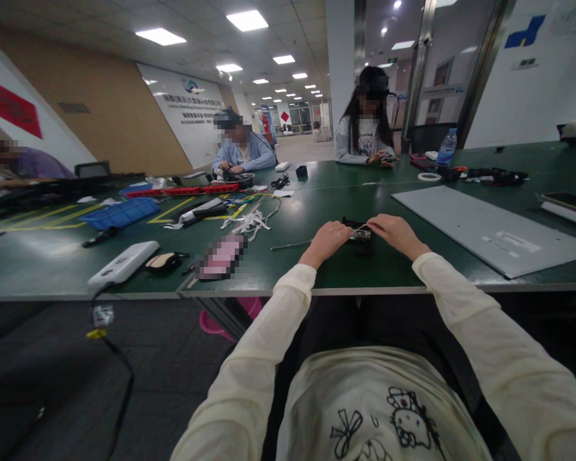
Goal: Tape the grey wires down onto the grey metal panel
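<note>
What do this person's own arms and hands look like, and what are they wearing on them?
Long, loose, cream-coloured sleeves cover both arms; the left sleeve and right sleeve look plain, with soft creases and folds near the wrists. The left hand and right hand are bare, with no gloves or attached cables visible.
</note>
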